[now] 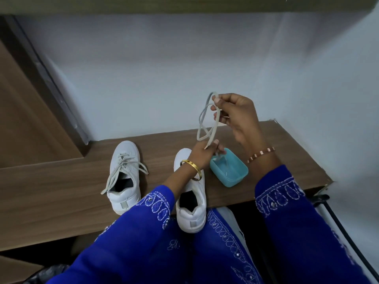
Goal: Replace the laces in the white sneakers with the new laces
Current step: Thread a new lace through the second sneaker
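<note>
Fingers of the right hand (239, 117), right of frame centre, pinch the top of a grey lace (207, 124) between thumb and forefinger. Those of the left hand (205, 151) pinch the same lace lower down, just above the toe of the right sneaker (191, 203). Between the two grips the lace hangs in loose, crossing loops, its long axis running near upright, tilted a little toward the upper right. Below the left hand a short tail drops into the blue tub (228, 171), which sits just beside the sneaker on its right.

That sneaker, at lower centre, shows no lace across its tongue, though the left forearm hides part of the eyelets. The lace in hand is dull grey like the one on the other shoe, so I judge it the old one, just pulled free, and the tub is probably where it goes: straight down from the fingers, with the left hand nearer.

Left sneaker (125, 177), left of centre, is laced, ends trailing on the wood. I see no new laces; thin pale strands in the tub are too small to tell.

Both shoes and the tub rest on a brown wooden shelf (61, 191) against a pale wall (164, 68), with a wooden panel at the upper left.
</note>
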